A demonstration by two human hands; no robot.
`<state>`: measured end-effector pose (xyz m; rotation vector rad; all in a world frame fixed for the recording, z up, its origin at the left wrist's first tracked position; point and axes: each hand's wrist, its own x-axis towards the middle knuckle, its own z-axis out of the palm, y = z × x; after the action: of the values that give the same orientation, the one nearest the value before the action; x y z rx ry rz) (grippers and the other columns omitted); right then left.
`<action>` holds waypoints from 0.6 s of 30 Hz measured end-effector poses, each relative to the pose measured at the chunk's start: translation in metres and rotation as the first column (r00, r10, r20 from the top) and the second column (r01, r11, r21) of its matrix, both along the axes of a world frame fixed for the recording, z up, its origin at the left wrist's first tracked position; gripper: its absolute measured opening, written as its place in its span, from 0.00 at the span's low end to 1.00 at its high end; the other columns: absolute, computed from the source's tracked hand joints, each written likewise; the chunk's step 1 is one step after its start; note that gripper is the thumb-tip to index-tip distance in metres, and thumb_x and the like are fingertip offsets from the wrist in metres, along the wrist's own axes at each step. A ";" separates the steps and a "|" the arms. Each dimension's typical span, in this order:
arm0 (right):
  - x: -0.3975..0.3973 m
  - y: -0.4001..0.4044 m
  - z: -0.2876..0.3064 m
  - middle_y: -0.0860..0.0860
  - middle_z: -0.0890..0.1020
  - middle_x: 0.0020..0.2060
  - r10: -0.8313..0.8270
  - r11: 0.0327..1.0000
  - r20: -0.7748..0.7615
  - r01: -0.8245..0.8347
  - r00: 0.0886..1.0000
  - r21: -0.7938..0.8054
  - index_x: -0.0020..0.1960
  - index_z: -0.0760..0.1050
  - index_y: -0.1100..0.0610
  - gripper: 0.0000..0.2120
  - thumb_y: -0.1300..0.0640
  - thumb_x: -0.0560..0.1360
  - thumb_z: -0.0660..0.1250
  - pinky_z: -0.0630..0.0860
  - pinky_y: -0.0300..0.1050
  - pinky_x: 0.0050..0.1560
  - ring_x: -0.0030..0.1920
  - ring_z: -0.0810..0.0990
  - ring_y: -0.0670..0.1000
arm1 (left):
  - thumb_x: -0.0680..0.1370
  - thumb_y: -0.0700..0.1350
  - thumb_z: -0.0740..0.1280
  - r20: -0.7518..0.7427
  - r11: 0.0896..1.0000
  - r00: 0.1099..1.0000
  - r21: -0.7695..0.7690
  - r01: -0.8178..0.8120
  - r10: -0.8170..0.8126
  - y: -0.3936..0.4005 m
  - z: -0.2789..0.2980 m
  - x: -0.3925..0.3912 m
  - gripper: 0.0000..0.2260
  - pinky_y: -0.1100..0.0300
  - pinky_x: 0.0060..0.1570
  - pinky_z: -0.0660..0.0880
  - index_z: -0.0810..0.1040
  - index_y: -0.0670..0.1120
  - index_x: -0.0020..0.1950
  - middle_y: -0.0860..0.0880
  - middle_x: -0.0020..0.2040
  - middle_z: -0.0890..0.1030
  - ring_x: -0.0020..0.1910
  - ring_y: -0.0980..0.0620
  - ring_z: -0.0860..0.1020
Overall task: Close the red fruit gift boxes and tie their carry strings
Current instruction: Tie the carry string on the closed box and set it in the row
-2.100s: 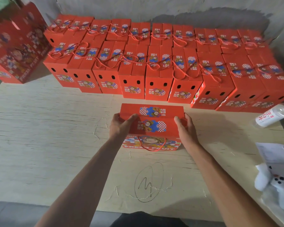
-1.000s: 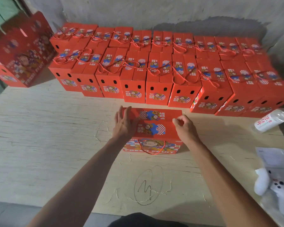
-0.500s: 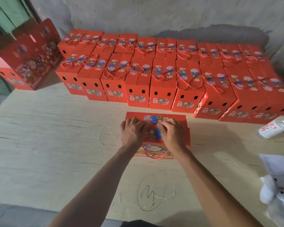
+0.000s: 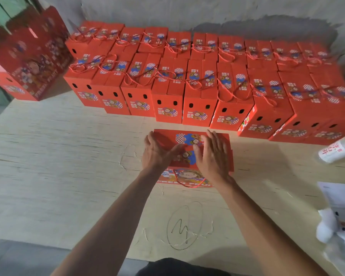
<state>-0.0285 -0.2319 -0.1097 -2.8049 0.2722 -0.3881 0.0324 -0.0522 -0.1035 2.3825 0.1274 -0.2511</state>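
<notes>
Two rows of finished boxes (image 4: 199, 80) in upper half of frame, closed, strings tied. One box (image 4: 189, 156) at frame centre on counter (image 4: 58, 166): left hand (image 4: 157, 152) and right hand (image 4: 211, 154), grip released, press top flaps flat. Carry string (image 4: 187, 181) on its near face not yet tied.

A packing workroom: rows of red fruit gift boxes (image 4: 199, 96) line the far edge of a plywood worktable (image 4: 58, 166) against a bare concrete wall (image 4: 187, 10).
</notes>
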 end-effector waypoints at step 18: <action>0.050 -0.048 0.015 0.59 0.80 0.50 -0.241 0.950 -0.283 0.165 0.929 -0.266 0.57 0.77 0.62 0.41 0.27 0.80 0.46 0.71 0.54 0.60 0.53 0.77 0.59 | 0.63 0.82 0.65 0.028 0.998 0.999 -0.059 0.029 -0.028 0.022 -0.015 0.019 0.41 0.54 0.44 0.83 0.75 0.53 0.64 0.60 0.48 0.81 0.45 0.55 0.83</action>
<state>0.0218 -0.2799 -0.0944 -3.0806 0.6317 -0.0134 0.0514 -0.0305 -0.1181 2.3291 0.0724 -0.2333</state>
